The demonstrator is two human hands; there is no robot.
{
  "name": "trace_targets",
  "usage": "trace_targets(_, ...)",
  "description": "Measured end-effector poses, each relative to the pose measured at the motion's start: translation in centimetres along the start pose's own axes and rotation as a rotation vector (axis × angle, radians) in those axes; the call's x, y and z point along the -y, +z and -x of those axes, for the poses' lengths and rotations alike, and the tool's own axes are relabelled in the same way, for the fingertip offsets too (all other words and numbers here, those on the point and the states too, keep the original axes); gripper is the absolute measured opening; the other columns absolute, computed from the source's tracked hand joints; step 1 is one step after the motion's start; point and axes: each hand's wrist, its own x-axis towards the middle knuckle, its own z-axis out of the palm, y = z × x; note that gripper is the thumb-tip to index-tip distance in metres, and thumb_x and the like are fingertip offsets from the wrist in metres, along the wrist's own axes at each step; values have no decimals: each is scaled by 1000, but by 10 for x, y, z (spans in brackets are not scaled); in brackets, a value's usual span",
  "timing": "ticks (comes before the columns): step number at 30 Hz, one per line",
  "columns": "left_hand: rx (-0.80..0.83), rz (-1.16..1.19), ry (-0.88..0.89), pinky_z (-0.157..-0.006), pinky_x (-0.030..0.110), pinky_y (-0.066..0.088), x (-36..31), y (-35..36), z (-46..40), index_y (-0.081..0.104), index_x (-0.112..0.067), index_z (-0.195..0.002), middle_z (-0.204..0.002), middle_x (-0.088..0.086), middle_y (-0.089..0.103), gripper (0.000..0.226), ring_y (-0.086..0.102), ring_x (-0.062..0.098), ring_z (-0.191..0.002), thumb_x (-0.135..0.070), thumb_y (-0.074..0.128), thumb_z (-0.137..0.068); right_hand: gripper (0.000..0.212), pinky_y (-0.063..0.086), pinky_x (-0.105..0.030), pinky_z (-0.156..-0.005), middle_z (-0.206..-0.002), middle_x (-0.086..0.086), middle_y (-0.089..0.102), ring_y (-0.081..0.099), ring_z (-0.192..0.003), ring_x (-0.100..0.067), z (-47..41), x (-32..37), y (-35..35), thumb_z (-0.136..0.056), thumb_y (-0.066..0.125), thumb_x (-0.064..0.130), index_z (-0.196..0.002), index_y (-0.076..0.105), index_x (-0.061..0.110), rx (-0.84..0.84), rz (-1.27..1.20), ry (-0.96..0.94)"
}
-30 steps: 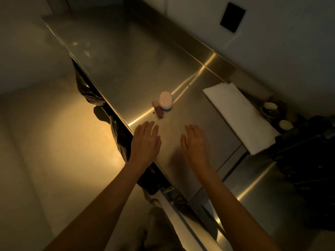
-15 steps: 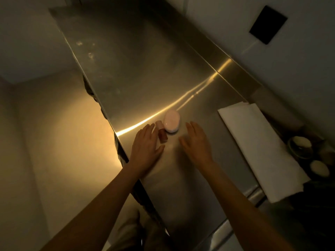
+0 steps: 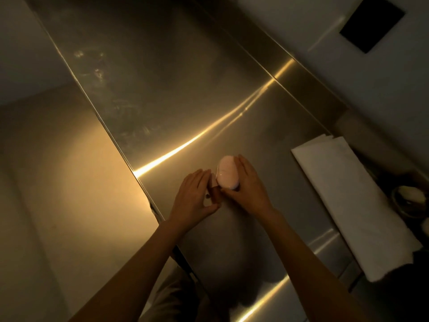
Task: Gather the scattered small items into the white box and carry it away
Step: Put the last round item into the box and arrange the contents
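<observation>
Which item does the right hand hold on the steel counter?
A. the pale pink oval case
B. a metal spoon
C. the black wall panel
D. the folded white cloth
A: the right hand has its fingers and thumb curled around the pale pink oval case.

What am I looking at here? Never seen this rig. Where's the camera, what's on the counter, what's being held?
No machine: a person's two bare hands, filmed by one wide-angle camera on their head, looking down. The surface is a steel counter against a wall. The right hand curls around a pale pink oval case. The left hand lies, fingers nearly straight, over a small brownish item beside it; its grip on that is hidden. A folded white cloth lies to the right, with small bowls in the dark beyond.
</observation>
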Motion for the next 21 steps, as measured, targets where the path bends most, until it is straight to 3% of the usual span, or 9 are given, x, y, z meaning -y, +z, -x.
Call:
trace_targets(3, -11, 72, 1, -107, 28, 24, 3, -2, 0, 42, -9, -137, -135, 10, 50, 81, 40, 22, -126, -48, 70, -72, 102, 7, -21, -112, -158, -8, 9, 10, -145, -19, -8, 1, -3, -76, 76, 35, -149, 10, 8, 52, -32, -15)
trace_targets(6, -33, 144, -27, -104, 26, 27, 6, -5, 2, 43, -10, -136, -133, 8, 51, 80, 44, 21, -121, -47, 71, -70, 106, 11, -22, -112, -158, -6, 10, 12, -144, -18, -14, -3, 1, -72, 79, 36, -149, 11, 10, 51, -41, -5)
trace_targets(11, -89, 175, -68, -98, 30, 33, 12, -17, 8, 46, -10, -133, -130, 9, 52, 81, 40, 16, -118, -51, 69, -68, 111, 20, -28, -111, -156, -6, 17, 19, -142, -21, -16, 0, 5, -65, 83, 39, -149, 16, 12, 0, -33, 52)
trace_targets(16, -120, 180, -89, -99, 40, 43, 17, -31, 13, 46, -11, -134, -130, 9, 52, 82, 45, 22, -118, -53, 69, -68, 108, 27, -32, -109, -152, -6, 24, 25, -137, -22, -2, 9, 11, -65, 81, 44, -148, 19, 15, -92, -8, 83)
trace_targets(21, -135, 221, -77, -98, 42, 44, 13, -45, 14, 44, -14, -135, -133, 8, 49, 84, 43, 20, -120, -55, 71, -67, 106, 23, -25, -107, -151, -7, 26, 27, -137, -21, 33, 22, 13, -64, 82, 45, -147, 24, 12, -216, -71, 167)
